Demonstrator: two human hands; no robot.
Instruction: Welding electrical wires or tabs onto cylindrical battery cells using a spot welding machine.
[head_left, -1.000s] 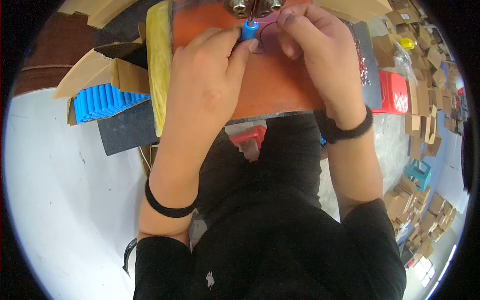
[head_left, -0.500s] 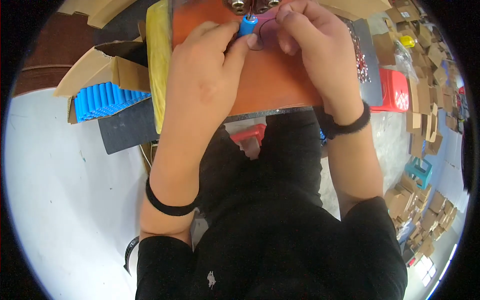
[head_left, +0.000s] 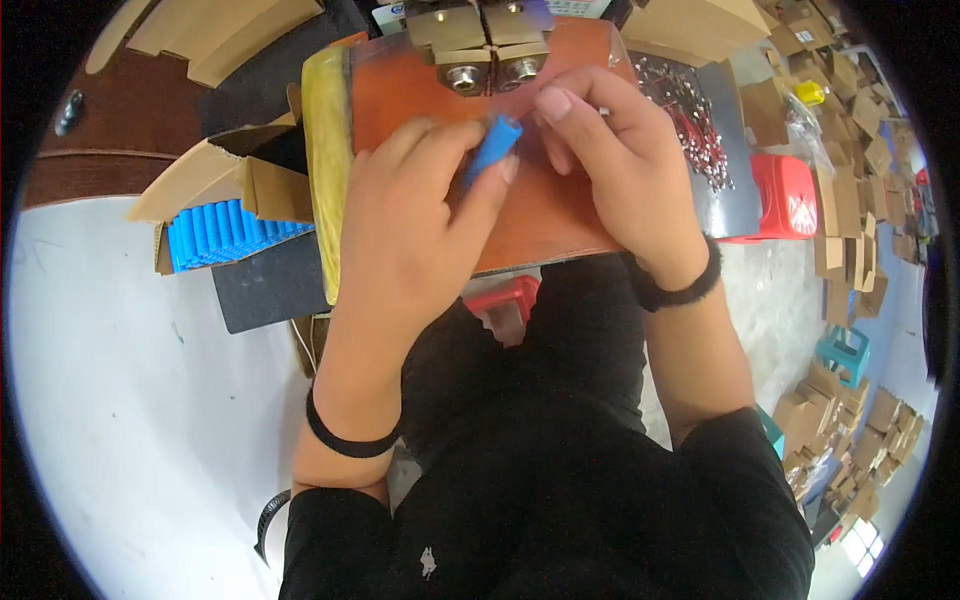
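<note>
My left hand [head_left: 415,210] is closed around a blue cylindrical battery cell [head_left: 495,143], with thumb and fingers on its sides. The cell tilts, its upper end leaning to the right. My right hand [head_left: 625,150] is pinched just right of that end, on what looks like a thin wire, smeared by motion. Above both hands is a machine head [head_left: 490,60] with two brass-coloured blocks and two bolts, apart from the cell. An orange-brown work mat [head_left: 560,215] lies below the hands.
An open carton with several blue cells [head_left: 225,232] stands at the left, beside a yellow wrapped bundle [head_left: 328,170]. Wire leads with shiny ends [head_left: 700,135] lie on the right. Past them are a red stool [head_left: 785,195] and many cardboard boxes [head_left: 840,215].
Both hands have drawn back toward me from the machine head, and the cell has come away from under it. The cell has tipped to the right. More of the machine head shows.
</note>
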